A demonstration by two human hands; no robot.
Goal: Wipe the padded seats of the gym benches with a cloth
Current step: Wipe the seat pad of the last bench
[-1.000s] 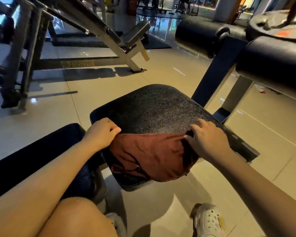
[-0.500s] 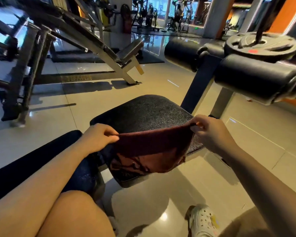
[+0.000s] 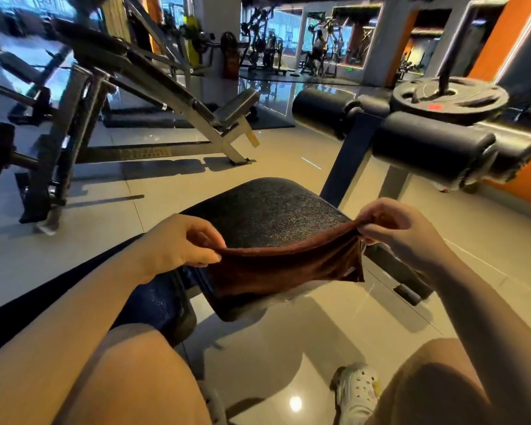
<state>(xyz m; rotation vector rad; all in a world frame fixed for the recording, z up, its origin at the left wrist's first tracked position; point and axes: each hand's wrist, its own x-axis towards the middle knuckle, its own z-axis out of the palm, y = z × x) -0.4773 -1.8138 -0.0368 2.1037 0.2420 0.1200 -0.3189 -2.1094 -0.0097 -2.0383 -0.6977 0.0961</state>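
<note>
The brown cloth (image 3: 284,265) is being lifted higher off the padded seat (image 3: 267,210) than before, pinched taut between the left hand (image 3: 178,240) and right hand (image 3: 402,231)

A single head-worn wide-angle view looks forward and down from close above the padded seat (image 3: 267,213). Its upper part takes in the gym floor (image 3: 172,185) and distant machines.

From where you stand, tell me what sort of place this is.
A gym, most likely. A black padded bench seat sits in front with roller pads and a weight plate beside it, an incline bench stands behind, and more exercise machines fill the background.
</note>
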